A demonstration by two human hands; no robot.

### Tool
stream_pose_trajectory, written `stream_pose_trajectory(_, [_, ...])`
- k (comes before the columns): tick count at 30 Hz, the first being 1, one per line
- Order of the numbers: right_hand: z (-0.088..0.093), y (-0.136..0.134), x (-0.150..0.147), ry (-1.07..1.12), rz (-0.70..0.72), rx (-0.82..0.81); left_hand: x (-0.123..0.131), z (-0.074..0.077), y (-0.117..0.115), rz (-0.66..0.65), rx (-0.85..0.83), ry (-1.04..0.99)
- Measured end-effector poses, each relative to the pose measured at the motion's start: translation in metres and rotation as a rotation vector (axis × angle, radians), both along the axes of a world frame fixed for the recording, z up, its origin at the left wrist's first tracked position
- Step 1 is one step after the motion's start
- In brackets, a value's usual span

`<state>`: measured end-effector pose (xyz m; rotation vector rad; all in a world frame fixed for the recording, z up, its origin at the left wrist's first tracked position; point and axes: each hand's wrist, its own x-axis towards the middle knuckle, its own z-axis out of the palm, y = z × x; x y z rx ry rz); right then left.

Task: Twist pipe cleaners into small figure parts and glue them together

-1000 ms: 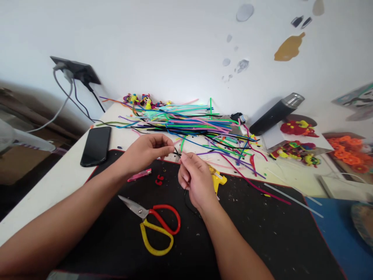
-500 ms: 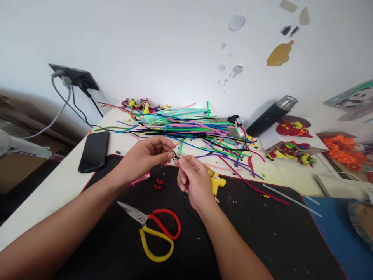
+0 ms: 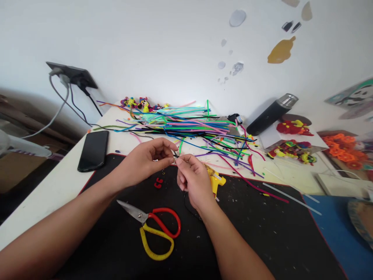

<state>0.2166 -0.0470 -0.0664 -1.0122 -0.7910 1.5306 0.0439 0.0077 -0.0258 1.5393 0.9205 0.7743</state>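
1. White wall (image 3: 145, 46) rose beyond the fingers, with a socket (image 3: 71, 74) well off to their left; a pale table (image 3: 58, 194) and a black mat (image 3: 247, 233) lay beneath them.
2. Left hand (image 3: 145, 161): fingers curled, thumb and forefinger tips close together at the piece (image 3: 175, 158); whether they gripped it, I could not tell.
3. Right hand (image 3: 194, 181): thumb pressed down towards the forefinger, pinching the piece.
4. That piece sat right between the two hands' fingertips, small and mostly hidden.
5. Just right of the right fingers lay the glue gun (image 3: 217, 182), partly covered by that hand.
6. Nearer the body than the fingers were the scissors (image 3: 140, 215), blades pointing left, and red bits (image 3: 158, 182) just below the left fingers.
7. Beyond the fingers spread the pipe cleaners (image 3: 201, 127).
8. Left of the fingers lay the phone (image 3: 93, 151); farther right leaned the flask (image 3: 268, 116).
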Motion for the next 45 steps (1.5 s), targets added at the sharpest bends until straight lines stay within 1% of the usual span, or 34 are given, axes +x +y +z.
stream_pose_trajectory(7, [-0.0039,0.0,-0.0011,-0.013,0.017,0.031,0.0,0.0054,-0.0009,-0.024,-0.001,0.013])
stream_pose_trajectory(11, [-0.0027,-0.0003,-0.0007,0.004,0.026,0.029,-0.0016,0.0021,0.0003,-0.046,-0.055,-0.021])
stream_pose_trajectory(14, [0.0004,0.0001,0.0,0.044,0.02,0.003,-0.0027,-0.0018,0.0027,-0.056,-0.136,-0.084])
stream_pose_trajectory(17, [0.0024,0.0007,0.0007,0.082,0.016,-0.026,-0.0022,-0.0037,0.0046,-0.051,-0.166,-0.12])
stream_pose_trajectory(26, [0.0043,0.0002,0.0002,0.098,0.001,-0.031,0.0011,0.0027,0.0009,-0.053,-0.115,0.021])
stream_pose_trajectory(31, [0.0047,-0.0002,0.0003,0.087,-0.001,-0.031,0.0018,0.0039,0.0015,-0.057,-0.102,0.055])
stream_pose_trajectory(34, [0.0047,-0.0006,0.0003,0.061,-0.001,-0.021,0.0021,0.0044,0.0019,-0.068,-0.124,0.059])
stream_pose_trajectory(40, [0.004,-0.0002,0.0009,0.025,0.0,-0.002,0.0019,0.004,0.0021,-0.112,-0.223,0.049])
stream_pose_trajectory(45, [0.0035,-0.0002,0.0008,0.018,0.0,0.003,0.0039,-0.0022,0.0016,-0.06,-0.272,-0.01])
